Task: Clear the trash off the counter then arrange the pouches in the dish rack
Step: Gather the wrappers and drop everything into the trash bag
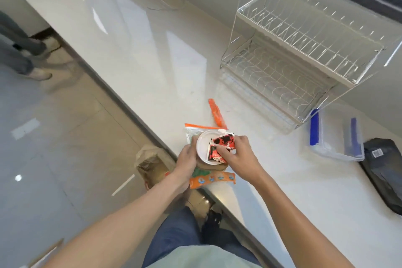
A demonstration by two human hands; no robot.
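Our right fingers (224,150) pressed down on the red, black and white wrappers (223,142) lying in a white paper plate (201,148), pinching them against it. Our left hand (187,159) curled around the plate's near-left rim, fingers clenched on the pile at the edge of the tabletop (152,61). We could not tell whether those fingers gripped the plate alone or also what lay beneath it.

Under the plate sat a clear zip bag with an orange strip (196,126), a brown paper piece (214,167), and an orange and green pouch (212,178) jutting toward us. Just beyond the pile an orange pouch (215,114) lay alone on the tabletop.

Farther right stood the two-tier wire dish rack (304,50), both tiers bare. Beside its near corner rested a clear container with blue clips (336,137), and next to that a black bag (385,169). Below the tabletop edge, a brown paper bag (150,165) stood on the floor by our legs.
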